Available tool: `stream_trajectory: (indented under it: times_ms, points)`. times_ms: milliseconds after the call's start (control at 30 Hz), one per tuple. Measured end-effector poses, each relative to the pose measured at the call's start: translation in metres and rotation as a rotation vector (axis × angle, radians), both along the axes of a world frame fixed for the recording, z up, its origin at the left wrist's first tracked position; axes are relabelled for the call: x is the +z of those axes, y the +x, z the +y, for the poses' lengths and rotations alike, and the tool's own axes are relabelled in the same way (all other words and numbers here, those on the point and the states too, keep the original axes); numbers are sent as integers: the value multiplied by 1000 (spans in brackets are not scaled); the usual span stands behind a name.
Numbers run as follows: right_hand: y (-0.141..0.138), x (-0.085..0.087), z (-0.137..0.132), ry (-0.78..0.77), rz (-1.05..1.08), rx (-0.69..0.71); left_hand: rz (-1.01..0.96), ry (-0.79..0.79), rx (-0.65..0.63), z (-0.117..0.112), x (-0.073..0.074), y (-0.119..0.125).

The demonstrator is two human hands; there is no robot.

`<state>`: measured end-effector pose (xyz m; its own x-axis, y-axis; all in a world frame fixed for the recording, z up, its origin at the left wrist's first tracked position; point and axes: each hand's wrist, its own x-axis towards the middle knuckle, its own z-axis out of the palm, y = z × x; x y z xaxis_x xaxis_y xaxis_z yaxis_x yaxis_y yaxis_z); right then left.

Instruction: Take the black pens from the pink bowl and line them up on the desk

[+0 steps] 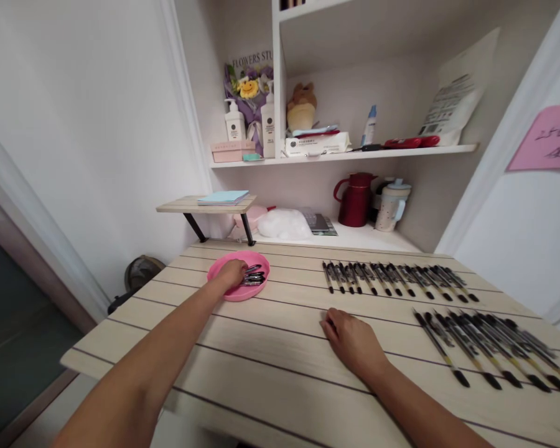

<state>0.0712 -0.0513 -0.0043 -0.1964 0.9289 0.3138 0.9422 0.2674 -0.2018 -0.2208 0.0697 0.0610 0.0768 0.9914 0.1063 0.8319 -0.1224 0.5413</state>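
My left hand [232, 274] reaches into a round pink tray [238, 296] at the left of the table. Its fingers are curled down beside several short dark pen parts [254, 277], and what they hold, if anything, is hidden. Loosely closed, my right hand [352, 339] rests on the table with nothing visible in it. Beyond it runs a row of pens with black grips [385, 280], laid side by side. A second group of longer-looking pens [480, 342] lies to the right of my right forearm, slanting toward the table's right edge.
A small raised stand [182, 205] carrying blue paper [224, 197] stands behind the tray. Farther back are a red jug [356, 200], a light tumbler [392, 205] and a white plastic bag [284, 224]. Above is a shelf [378, 153] with bottles. A pink note [548, 138] hangs at right.
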Motion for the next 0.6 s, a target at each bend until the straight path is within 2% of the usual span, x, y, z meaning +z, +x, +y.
stream_trajectory:
  times_ms: [100,167,233,300,367,400,500,600]
  points:
    - [0,3,-1,-20,43,0,-132,31,-9,0,9,6]
    - [1,6,-1,-40,118,4,-241,60,-35,-7,19,20]
    - [3,11,0,-66,274,22,-354,64,-79,-20,25,44]
    - [6,16,2,-76,516,29,-478,7,-135,-39,23,79]
    - [9,20,6,-51,826,21,-844,-192,-212,-61,11,119]
    - [10,22,7,-33,985,17,-940,-293,-246,-71,3,140]
    - [13,26,11,-29,1375,-4,-1062,-425,-205,-97,-26,196]
    - [18,25,13,-61,1514,-109,-1152,-430,-121,-112,-46,236]
